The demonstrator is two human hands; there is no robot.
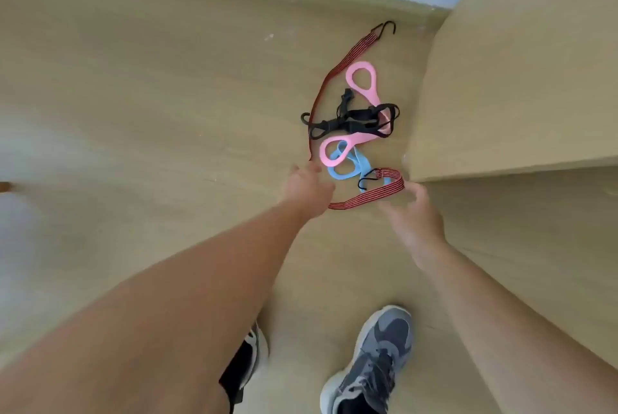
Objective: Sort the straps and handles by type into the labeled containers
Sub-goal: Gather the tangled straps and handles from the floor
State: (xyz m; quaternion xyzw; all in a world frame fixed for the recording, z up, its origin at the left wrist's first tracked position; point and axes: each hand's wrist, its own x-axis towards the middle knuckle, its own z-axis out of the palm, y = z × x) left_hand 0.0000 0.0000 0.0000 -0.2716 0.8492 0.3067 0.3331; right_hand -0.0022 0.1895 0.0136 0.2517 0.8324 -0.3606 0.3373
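Left forearm (160, 296): nearest the lens, stretched forward and to the right over the floor (133, 96).
Black-and-white shoe (250, 355): behind the left grip, half hidden under the forearm.
Left grip (309, 188): wide, fingers straight and spread, nothing seen held. It is blurred, and what lies under the palm is hidden.
Black buckle strap (334, 126): ahead of the left grip, lying across the pile.
Far bungee stretch (347, 61): red and black stripes, running from ahead of the left grip's fingertips away to a black hook. Whether it joins the near cord under that grip cannot be told.
Pink loop handles (354, 139): ahead of and between both grips, tangled with the black strap.
Blue loop handle (363, 164): just ahead of the gap between the grips, partly under the pink.
Hooked bungee cord (368, 194): the task's nearest thing. Its long axis runs left to right between the two grips, folding back at the right into a hook.
Grey sneaker (371, 363): well behind both grips.
Right grip (414, 213): wide, fingers loosely bent, thumb apart. Its tips are at the cord's fold, but blur hides whether they touch.
Wooden ledge (501, 112): raised, to the right of the right grip.
Coming move: probably lifting the cord. The right grip is nearer the fold and hook, the left nearer the plain end.
Labeled containers: not in view.
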